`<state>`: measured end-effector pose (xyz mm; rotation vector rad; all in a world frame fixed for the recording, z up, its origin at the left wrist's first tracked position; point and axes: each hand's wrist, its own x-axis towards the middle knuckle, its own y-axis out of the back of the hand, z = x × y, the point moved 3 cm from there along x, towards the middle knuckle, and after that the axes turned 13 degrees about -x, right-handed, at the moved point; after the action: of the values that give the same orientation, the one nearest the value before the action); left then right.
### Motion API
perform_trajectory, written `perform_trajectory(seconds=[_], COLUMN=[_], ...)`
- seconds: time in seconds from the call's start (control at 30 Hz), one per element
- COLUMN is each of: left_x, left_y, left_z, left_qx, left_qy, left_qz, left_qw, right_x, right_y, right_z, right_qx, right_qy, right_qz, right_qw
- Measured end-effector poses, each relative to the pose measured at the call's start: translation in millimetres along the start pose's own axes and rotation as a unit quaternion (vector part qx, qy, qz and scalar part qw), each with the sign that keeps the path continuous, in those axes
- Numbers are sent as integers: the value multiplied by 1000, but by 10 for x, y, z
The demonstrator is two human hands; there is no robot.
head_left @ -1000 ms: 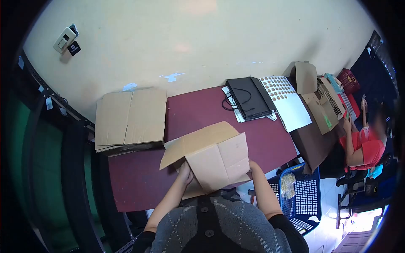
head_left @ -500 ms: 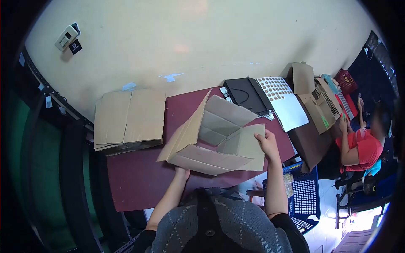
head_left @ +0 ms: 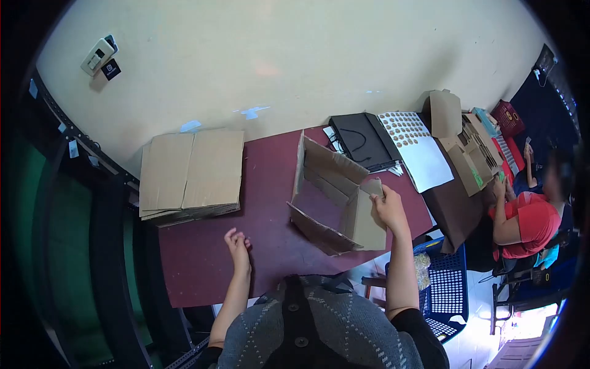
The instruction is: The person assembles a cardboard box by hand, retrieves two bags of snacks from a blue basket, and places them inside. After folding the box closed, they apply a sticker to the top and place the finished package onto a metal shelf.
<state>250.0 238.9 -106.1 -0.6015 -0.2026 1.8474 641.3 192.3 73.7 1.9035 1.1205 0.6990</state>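
Note:
A brown cardboard box (head_left: 369,226) stands on the dark red table (head_left: 209,264), its walls unfolded and the table showing through the middle. My right hand (head_left: 391,210) pinches the flap on the box's right side, thumb on the inner face. Over the table left of the box, my left hand (head_left: 238,247) is empty, with its fingers loosely bent and apart. Nearest to that hand, at the table's back left, lies a stack of flattened cardboard boxes (head_left: 190,172).
Behind the box lie a black paper bag (head_left: 364,141) and a sheet of round stickers (head_left: 413,144). A blue basket (head_left: 447,289) stands by the table's right edge. Farther right, a person in a red shirt (head_left: 528,224) sits beside an open carton (head_left: 464,163).
My left hand has let go of the box's lower left side and moved left. The box's left-side flaps have swung inward, so it takes up less width. My right hand keeps its hold.

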Motion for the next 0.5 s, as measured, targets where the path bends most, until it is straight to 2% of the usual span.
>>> perform_trajectory(seconds=[0.03,0.1,0.13,0.2,0.27,0.3,0.4,0.43,0.5], left_x=[-9,-27,-34,-84,-62,-12,140,96,-36], left_y=[-196,-542,-690,-1068,-1390,-1540,-1921,-1989,-2164], left_z=[191,438,506,606,655,674,687,679,653], left_qx=[10,52,52,101,164,175,226,227,229], left_qy=[-41,-65,-65,-111,-143,-114,-134,-135,-135], left_qz=[-60,-171,-171,-294,-341,-376,-384,-385,-427], left_qw=[997,982,982,944,915,903,885,885,864], right_x=[39,97,126,136,91,30,-28,-16,31], right_y=[20,28,35,41,43,68,-62,-75,-72], right_z=[-26,-33,-35,-20,-58,-102,38,107,260], right_qx=[-22,-15,-8,-25,-4,11,-1,-62,-29], right_qy=[1,12,23,7,31,25,26,23,11], right_qz=[-36,-47,-56,-75,6,-13,-65,-52,-48], right_qw=[999,999,998,997,999,1000,998,996,998])
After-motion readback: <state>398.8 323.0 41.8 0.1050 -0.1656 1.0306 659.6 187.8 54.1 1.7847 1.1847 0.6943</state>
